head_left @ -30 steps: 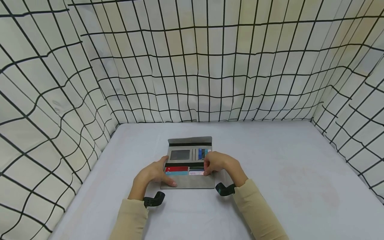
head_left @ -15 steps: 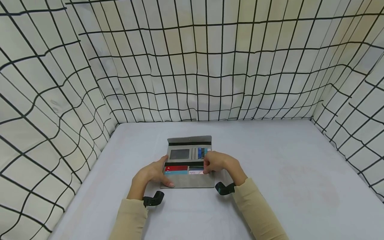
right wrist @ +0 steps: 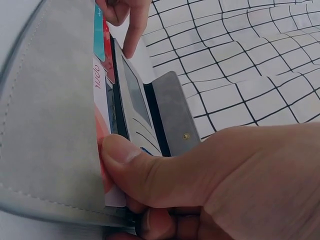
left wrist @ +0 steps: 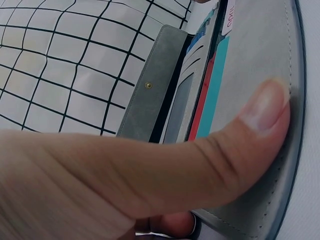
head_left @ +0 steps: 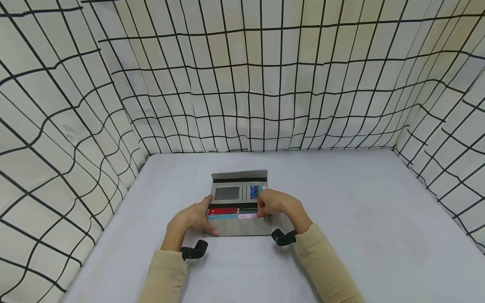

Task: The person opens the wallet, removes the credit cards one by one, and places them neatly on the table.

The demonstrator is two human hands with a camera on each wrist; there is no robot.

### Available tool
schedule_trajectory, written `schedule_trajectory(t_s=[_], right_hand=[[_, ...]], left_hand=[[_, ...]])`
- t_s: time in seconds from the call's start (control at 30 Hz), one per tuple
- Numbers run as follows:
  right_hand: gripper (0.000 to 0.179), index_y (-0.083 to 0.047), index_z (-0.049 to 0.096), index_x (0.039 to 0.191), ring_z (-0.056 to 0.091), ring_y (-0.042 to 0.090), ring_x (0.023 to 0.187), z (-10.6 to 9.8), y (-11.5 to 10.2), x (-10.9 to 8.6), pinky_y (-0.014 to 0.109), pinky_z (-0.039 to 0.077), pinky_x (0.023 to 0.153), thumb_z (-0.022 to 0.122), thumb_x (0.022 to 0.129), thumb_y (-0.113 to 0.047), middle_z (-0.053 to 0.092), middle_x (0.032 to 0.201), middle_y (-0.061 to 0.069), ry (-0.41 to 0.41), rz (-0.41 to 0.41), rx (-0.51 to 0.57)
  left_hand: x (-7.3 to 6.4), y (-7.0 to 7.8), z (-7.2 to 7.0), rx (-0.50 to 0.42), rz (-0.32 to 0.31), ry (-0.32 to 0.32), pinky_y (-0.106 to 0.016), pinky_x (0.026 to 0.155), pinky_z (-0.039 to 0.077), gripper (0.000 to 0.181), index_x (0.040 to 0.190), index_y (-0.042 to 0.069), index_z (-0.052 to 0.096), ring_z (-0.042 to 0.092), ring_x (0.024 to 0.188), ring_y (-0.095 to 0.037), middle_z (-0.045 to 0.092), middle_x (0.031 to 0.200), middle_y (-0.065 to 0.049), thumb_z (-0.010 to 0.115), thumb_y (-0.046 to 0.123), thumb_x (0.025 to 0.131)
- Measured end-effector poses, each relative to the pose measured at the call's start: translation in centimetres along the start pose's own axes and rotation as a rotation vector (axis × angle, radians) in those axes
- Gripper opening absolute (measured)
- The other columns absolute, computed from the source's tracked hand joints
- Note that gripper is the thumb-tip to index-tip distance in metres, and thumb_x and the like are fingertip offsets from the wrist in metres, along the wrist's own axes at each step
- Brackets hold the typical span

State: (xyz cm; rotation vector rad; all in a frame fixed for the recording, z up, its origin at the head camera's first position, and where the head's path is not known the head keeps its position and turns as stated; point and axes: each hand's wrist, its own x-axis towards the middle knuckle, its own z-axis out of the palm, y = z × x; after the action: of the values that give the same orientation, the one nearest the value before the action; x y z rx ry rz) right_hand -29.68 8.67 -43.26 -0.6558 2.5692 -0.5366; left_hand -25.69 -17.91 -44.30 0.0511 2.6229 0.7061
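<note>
A grey wallet [head_left: 242, 228] lies unfolded on the white table, its flap [left wrist: 155, 80] with a brass snap at the far side. My left hand [head_left: 191, 218] grips its left edge, thumb flat on the front panel and fingers at the side, partly hidden. At the right end, my right hand [head_left: 278, 203] pinches a white and pink card [right wrist: 100, 97] sitting in the front pocket, thumb on its face. Left of that card, a red card [head_left: 222, 211] and a teal card [head_left: 221, 217] poke out of the same pocket. Blue cards [head_left: 252, 192] fill the upper slots.
White sheeting covers the table [head_left: 341, 219]. A black grid net [head_left: 261, 92] over white cloth walls off the back and both sides. Each wrist wears a black camera band [head_left: 195, 250].
My left thumb has slid slightly left along the wallet's front panel. My right hand keeps its place on the white and pink card.
</note>
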Motion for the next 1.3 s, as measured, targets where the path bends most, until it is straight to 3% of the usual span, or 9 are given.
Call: schedule_trajectory(t_s=[0.33,0.8,1.3], right_hand=[[0.022,-0.012,0.066,0.073,0.050,0.012,0.065,-0.18,0.04,-0.07,0.025,0.040,0.060,0.075,0.090,-0.021,0.057,0.069,-0.002,-0.020,0.008,0.014],[0.021,-0.012,0.068,0.073,0.049,0.012,0.068,-0.08,0.15,0.15,0.026,0.039,0.061,0.083,0.083,-0.022,0.056,0.072,-0.002,-0.022,0.041,0.054],[0.020,-0.012,0.068,0.074,0.050,0.013,0.068,-0.18,0.77,0.38,0.026,0.039,0.061,0.078,0.088,-0.024,0.056,0.070,-0.002,-0.034,-0.012,0.051]], left_hand=[[0.11,0.05,-0.08,-0.002,-0.013,-0.010,-0.066,0.111,0.032,0.131,0.161,0.009,0.015,0.037,0.142,-0.046,0.038,0.154,-0.028,0.097,0.035,0.061],[0.15,0.16,-0.17,-0.010,-0.036,-0.021,-0.067,0.110,0.032,0.130,0.161,0.010,0.016,0.038,0.141,-0.046,0.039,0.154,-0.027,0.096,0.034,0.062],[0.33,0.08,-0.15,0.004,-0.018,-0.035,-0.065,0.113,0.030,0.131,0.161,0.009,0.012,0.036,0.143,-0.046,0.035,0.157,-0.027,0.096,0.034,0.063]])
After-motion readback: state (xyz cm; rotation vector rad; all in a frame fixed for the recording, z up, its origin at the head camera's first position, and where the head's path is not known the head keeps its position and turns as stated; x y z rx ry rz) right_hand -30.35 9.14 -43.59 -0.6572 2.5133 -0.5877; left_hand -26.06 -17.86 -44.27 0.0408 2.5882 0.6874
